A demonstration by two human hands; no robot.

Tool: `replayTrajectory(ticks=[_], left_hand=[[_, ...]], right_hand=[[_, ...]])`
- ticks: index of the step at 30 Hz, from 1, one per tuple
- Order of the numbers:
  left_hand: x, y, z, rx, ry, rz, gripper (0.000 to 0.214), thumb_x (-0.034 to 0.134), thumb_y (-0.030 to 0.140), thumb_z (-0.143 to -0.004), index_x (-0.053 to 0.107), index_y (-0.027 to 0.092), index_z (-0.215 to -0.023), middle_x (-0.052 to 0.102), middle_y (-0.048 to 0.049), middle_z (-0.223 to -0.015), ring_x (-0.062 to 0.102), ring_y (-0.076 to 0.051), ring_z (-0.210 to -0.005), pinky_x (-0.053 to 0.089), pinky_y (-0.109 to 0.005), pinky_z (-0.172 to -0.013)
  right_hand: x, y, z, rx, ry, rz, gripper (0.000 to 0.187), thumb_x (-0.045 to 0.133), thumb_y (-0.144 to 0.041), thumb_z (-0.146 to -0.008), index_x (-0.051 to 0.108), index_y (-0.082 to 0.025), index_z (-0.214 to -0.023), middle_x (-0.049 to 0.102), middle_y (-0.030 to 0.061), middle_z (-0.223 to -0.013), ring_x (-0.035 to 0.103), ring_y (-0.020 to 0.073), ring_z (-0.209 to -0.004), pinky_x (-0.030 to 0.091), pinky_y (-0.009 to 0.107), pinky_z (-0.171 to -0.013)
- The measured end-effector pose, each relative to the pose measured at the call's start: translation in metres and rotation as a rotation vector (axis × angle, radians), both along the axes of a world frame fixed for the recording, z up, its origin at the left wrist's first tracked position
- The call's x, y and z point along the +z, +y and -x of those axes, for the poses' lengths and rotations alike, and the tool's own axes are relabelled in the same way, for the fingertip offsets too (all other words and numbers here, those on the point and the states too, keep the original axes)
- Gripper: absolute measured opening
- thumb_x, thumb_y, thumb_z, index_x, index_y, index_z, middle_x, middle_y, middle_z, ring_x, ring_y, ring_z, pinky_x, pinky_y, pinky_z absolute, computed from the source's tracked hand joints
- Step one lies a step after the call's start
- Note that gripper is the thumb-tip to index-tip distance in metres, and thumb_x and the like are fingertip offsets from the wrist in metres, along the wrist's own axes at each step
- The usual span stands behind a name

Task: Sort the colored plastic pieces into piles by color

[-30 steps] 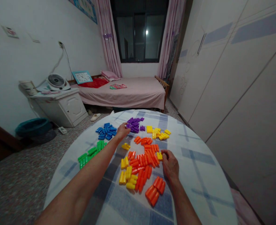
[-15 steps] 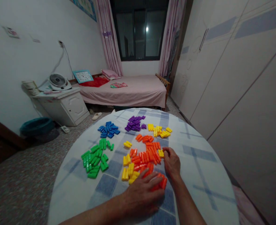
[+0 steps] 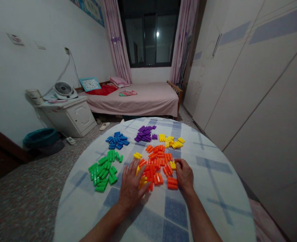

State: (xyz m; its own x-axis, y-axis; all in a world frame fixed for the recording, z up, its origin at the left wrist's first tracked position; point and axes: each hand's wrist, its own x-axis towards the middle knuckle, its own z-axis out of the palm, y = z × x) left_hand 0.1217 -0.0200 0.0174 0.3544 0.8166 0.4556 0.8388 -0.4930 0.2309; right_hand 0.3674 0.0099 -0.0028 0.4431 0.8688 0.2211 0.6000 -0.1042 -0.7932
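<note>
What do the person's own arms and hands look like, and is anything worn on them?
The left hand and right hand are bare, without gloves. The left forearm and right forearm show no sleeve, watch or bracelet within the picture. No ring can be made out.

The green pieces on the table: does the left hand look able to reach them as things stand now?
Yes, most likely: the green pieces lie just left of the left hand, and only tablecloth shows between them. The hand is spread over yellow pieces, with no firm grip visible.
</note>
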Motion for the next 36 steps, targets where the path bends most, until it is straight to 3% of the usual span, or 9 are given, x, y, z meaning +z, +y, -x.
replayTrajectory(ticks=[3,7,13,17,20,27,36], left_hand=[[-0.021,-0.01,0.013,0.151,-0.086,0.103,0.078,0.066,0.046,-0.073,0.032,0.03,-0.141,0.033,-0.0136,-0.148,0.023,-0.036,-0.139,0.025,-0.059,-0.108],[-0.037,-0.001,-0.003,0.126,-0.173,0.246,0.089,0.069,0.048,-0.068,0.03,0.023,-0.143,0.029,-0.0151,-0.15,0.023,-0.036,-0.139,0.028,-0.055,-0.109],[-0.022,0.046,-0.038,0.119,-0.321,0.276,0.084,0.07,0.051,-0.066,0.039,0.019,-0.138,0.031,-0.0175,-0.148,0.023,-0.036,-0.139,0.024,-0.053,-0.111],[-0.011,0.071,-0.033,0.161,-0.482,0.181,0.061,0.053,0.05,-0.082,0.047,0.017,-0.132,0.039,-0.0161,-0.143,0.029,-0.031,-0.137,0.025,-0.05,-0.112],[-0.011,0.083,-0.023,0.198,-0.625,0.136,0.049,0.043,0.045,-0.088,0.052,0.015,-0.125,0.044,-0.015,-0.138,0.035,-0.027,-0.134,0.026,-0.048,-0.112],[-0.029,0.094,-0.012,0.194,-0.891,0.276,0.044,0.037,0.044,-0.091,0.057,0.016,-0.119,0.049,-0.0121,-0.134,0.042,-0.023,-0.128,0.029,-0.041,-0.112],[-0.022,0.092,-0.014,0.112,-0.917,0.315,0.041,0.033,0.041,-0.093,0.058,0.016,-0.114,0.058,-0.01,-0.121,0.052,-0.019,-0.116,0.036,-0.038,-0.108]], right_hand=[[0.002,-0.001,0.001,-0.006,-0.01,0.009,0.032,0.036,-0.033,-0.083,0.064,-0.022,-0.096,0.067,0.0042,-0.098,0.06,0.0183,-0.086,0.042,0.029,-0.077],[0.004,-0.002,0.002,-0.004,-0.005,0.011,0.032,0.036,-0.033,-0.083,0.063,-0.022,-0.095,0.067,0.0035,-0.099,0.061,0.0179,-0.086,0.042,0.029,-0.077],[0.001,-0.001,-0.001,0.02,0.002,-0.005,0.032,0.035,-0.033,-0.083,0.063,-0.021,-0.094,0.067,0.0038,-0.096,0.061,0.0182,-0.086,0.043,0.03,-0.077],[0.001,-0.001,0.0,0.026,0.007,0.001,0.03,0.036,-0.033,-0.083,0.061,-0.021,-0.097,0.066,0.004,-0.097,0.061,0.0181,-0.088,0.044,0.03,-0.078],[0.002,-0.001,0.002,0.072,-0.072,0.001,0.03,0.041,-0.033,-0.082,0.059,-0.02,-0.102,0.063,0.0051,-0.101,0.059,0.019,-0.092,0.044,0.032,-0.082],[-0.001,-0.003,-0.001,0.192,-0.235,-0.038,0.032,0.043,-0.028,-0.083,0.06,-0.019,-0.107,0.061,0.0072,-0.105,0.054,0.0207,-0.099,0.041,0.036,-0.092],[-0.004,-0.004,0.018,0.167,-0.325,-0.052,0.03,0.047,-0.022,-0.079,0.062,-0.019,-0.104,0.061,0.0072,-0.106,0.053,0.0215,-0.097,0.042,0.037,-0.09]])
